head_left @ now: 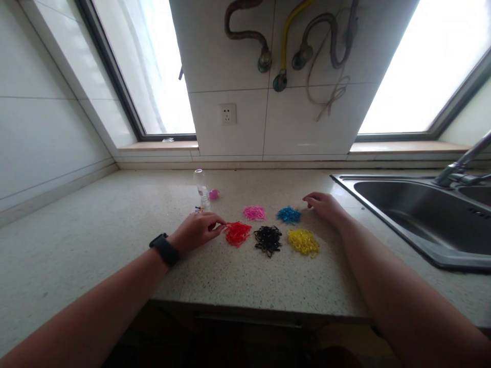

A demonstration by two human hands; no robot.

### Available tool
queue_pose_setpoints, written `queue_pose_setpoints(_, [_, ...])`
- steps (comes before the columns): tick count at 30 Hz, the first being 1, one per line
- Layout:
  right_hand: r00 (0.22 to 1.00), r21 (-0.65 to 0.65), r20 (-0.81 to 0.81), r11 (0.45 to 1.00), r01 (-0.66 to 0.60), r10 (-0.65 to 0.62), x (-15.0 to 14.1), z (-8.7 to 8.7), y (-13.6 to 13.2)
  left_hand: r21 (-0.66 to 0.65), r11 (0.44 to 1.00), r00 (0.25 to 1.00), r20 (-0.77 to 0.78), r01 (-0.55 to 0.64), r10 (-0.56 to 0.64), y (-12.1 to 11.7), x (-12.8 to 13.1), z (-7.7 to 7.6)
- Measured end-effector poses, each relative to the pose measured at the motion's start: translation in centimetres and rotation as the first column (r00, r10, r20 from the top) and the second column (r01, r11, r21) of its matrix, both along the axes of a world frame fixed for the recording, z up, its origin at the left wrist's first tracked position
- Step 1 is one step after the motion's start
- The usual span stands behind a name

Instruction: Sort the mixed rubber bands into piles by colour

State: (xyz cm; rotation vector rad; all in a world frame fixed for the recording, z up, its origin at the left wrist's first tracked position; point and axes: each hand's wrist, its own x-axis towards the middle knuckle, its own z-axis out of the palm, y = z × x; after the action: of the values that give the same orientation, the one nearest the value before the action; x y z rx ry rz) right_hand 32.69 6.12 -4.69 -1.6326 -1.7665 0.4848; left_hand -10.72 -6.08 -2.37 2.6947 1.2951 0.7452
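Note:
My left hand point(201, 230), with a dark watch point(164, 249) on its wrist, reaches the left edge of a pile of red rubber bands point(238, 233). Its thumb and index finger are pinched together there; what lies between them is too small to make out. My right hand point(322, 205) rests on the counter just right of a pile of blue rubber bands point(289, 214), fingers loosely bent and apart, nothing seen in them. Between the hands lie piles of pink bands point(254, 212), black bands point(268, 240) and yellow bands point(304, 242).
Behind my left hand are a clear plastic bottle point(201, 186), a pink cap point(214, 194) and some tiny coloured bits point(199, 208). A steel sink point(406, 204) with a faucet point(456, 168) is set into the speckled counter point(95, 240) at right. A tiled wall stands behind.

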Motion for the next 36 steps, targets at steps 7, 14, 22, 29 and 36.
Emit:
queue_pose_setpoints(7, [1.000, 0.000, -0.010, 1.000, 0.005, -0.005, -0.3, 0.4, -0.4, -0.062, 0.998, 1.000, -0.024, 0.012, -0.013, -0.2, 0.2, 0.0])
queue_pose_setpoints(14, [1.000, -0.004, -0.008, 1.000, -0.006, 0.006, -0.2, 0.3, -0.3, -0.073, 0.997, 0.999, -0.034, 0.018, -0.020, -0.4, 0.3, -0.2])
queue_pose_setpoints(22, [1.000, -0.002, -0.003, 1.000, -0.003, 0.003, 0.0, 0.1, -0.1, -0.048, 0.999, 0.999, -0.048, -0.001, -0.001, -0.1, 0.1, 0.0])
queue_pose_setpoints(29, [1.000, 0.007, 0.007, 1.000, -0.007, 0.007, 0.0, 0.0, -0.1, -0.005, 0.971, 0.959, 0.160, -0.238, 0.235, 2.0, -3.7, 0.5])
queue_pose_setpoints(36, [1.000, 0.000, 0.019, 1.000, 0.003, -0.003, -0.1, 0.2, -0.2, -0.075, 0.870, 0.779, 0.413, -0.488, 0.472, 4.4, -8.2, -1.4])
